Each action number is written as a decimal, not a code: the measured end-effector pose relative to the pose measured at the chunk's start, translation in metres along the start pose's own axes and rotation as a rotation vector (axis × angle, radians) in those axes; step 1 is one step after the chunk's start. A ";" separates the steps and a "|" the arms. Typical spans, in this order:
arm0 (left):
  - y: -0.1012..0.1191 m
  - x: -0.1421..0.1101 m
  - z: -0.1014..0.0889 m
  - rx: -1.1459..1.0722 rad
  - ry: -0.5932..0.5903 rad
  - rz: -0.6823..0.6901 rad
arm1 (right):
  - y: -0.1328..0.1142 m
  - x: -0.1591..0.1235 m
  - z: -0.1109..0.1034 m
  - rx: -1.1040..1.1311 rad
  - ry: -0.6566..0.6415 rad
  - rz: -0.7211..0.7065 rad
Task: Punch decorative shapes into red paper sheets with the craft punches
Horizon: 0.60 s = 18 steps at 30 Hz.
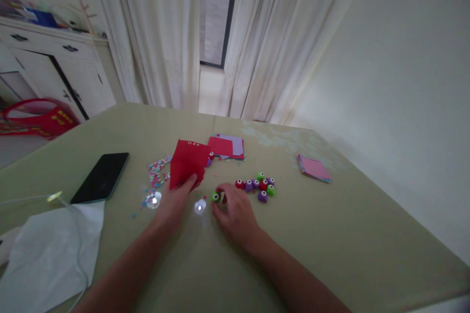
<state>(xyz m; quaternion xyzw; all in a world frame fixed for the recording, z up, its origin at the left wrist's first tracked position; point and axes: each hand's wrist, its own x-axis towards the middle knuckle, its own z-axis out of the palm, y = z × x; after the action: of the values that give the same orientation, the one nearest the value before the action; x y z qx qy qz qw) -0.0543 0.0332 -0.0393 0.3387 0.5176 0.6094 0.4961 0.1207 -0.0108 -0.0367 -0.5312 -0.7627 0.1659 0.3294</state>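
My left hand is closed on a square red paper, held tilted up with small holes along its top edge. My right hand has its thumb and index finger around a small green craft punch with an eye-like white spot, low over the table. Just beyond my right hand sits a cluster of similar red, purple and green punches. Partly hidden behind the red paper are one red and one purple punch.
Paper confetti lies scattered left of the red paper. Stacked red and lilac papers lie behind it; a pink paper stack is farther right. A dark tablet, a white cloth and a cable occupy the left side.
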 end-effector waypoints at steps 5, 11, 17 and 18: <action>0.018 -0.014 0.003 0.176 -0.063 0.062 | 0.000 0.011 0.000 0.793 0.085 0.317; 0.024 -0.017 0.001 0.322 -0.169 0.176 | 0.009 0.017 0.000 1.146 0.080 0.470; 0.013 -0.014 -0.003 0.356 -0.289 0.188 | 0.010 0.018 -0.005 1.175 0.076 0.491; 0.013 -0.015 -0.004 0.363 -0.320 0.187 | 0.010 0.018 -0.006 1.164 0.070 0.489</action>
<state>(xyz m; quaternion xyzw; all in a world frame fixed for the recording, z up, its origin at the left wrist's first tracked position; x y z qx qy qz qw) -0.0568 0.0186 -0.0264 0.5607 0.4997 0.4885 0.4442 0.1275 0.0087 -0.0324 -0.4290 -0.3929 0.6066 0.5420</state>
